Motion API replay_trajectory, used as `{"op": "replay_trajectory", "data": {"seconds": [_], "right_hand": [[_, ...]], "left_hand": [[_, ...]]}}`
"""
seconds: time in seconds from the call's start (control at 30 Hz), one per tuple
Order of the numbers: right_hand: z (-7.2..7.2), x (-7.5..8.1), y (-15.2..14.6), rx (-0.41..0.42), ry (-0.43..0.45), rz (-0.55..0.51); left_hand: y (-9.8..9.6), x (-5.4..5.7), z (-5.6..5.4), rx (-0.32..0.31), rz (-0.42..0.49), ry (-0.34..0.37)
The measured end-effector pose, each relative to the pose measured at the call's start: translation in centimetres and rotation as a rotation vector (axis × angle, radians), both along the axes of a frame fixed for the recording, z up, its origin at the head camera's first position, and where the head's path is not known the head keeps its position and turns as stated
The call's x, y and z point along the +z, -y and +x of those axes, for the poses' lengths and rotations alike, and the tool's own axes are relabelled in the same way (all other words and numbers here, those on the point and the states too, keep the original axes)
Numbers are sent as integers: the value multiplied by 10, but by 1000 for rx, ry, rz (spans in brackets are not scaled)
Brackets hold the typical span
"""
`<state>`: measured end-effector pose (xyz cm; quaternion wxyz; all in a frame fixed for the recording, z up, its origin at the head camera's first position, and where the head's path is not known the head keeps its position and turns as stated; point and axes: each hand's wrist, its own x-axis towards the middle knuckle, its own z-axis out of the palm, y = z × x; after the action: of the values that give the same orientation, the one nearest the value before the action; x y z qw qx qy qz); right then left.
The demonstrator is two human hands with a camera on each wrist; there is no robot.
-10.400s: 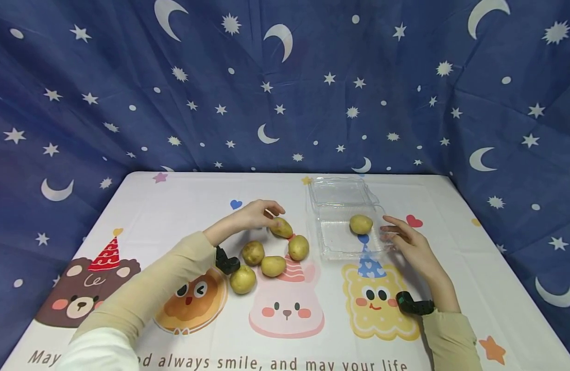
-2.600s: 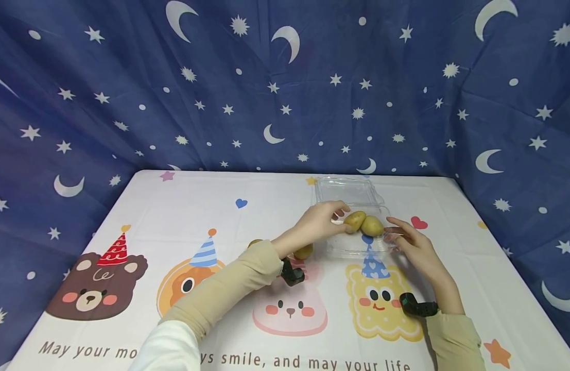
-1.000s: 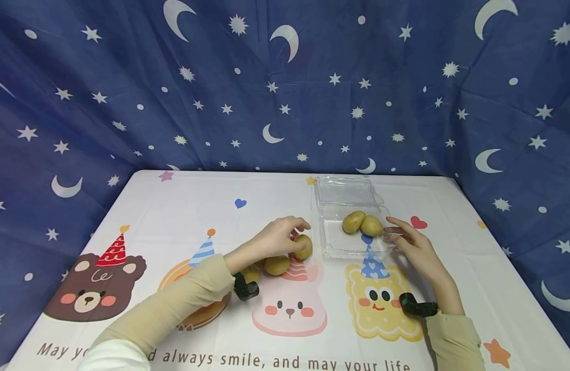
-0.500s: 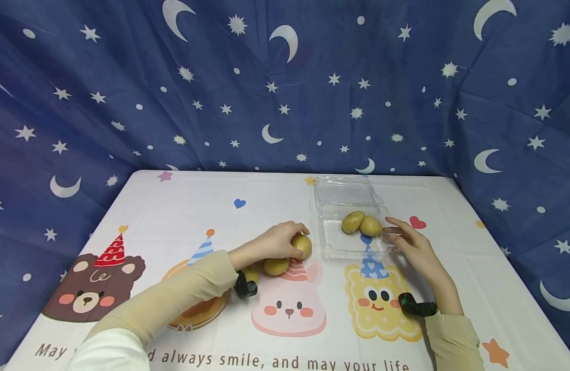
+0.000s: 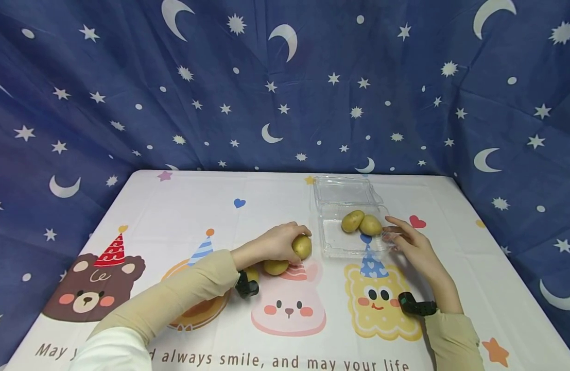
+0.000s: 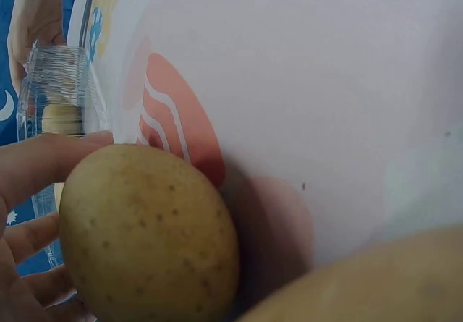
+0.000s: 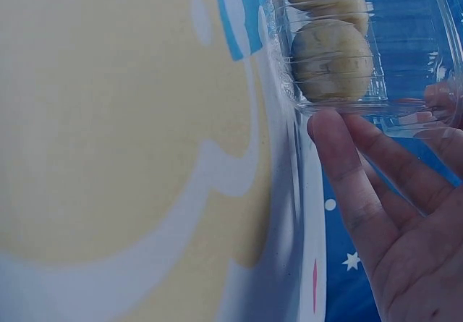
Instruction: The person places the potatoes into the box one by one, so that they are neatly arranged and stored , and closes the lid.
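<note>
My left hand curls its thumb and fingers round a round yellow potato, low over the tablecloth. In the left wrist view the held potato fills the lower left, with fingertips on its far side. My right hand rests its extended fingers and thumb against the right wall of a clear plastic clamshell box. The thumb meets the box wall in the right wrist view. Inside the box, two potatoes lie side by side. The lid is folded back.
Another potato sits just below my left hand, and one more is partly covered by the black wrist camera. The printed white tablecloth reaches a dark blue starry curtain behind.
A second potato was set down in the box by my left hand, which moved back left and closed round another potato. My right hand stayed at the box.
</note>
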<state>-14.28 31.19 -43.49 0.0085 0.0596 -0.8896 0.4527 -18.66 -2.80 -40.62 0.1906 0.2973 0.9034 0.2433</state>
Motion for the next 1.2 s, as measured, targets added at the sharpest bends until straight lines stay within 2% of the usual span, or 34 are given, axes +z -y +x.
{"op": "replay_trajectory", "data": {"seconds": [0.43, 0.73, 1.2], "right_hand": [[1, 1, 1, 7, -1, 0], [-2, -3, 0, 6, -3, 10], [-1, -2, -1, 10, -9, -2]], "left_hand": [[1, -2, -2, 5, 7, -42], [2, -3, -1, 37, 17, -36], [2, 9, 0, 77, 117, -26]]}}
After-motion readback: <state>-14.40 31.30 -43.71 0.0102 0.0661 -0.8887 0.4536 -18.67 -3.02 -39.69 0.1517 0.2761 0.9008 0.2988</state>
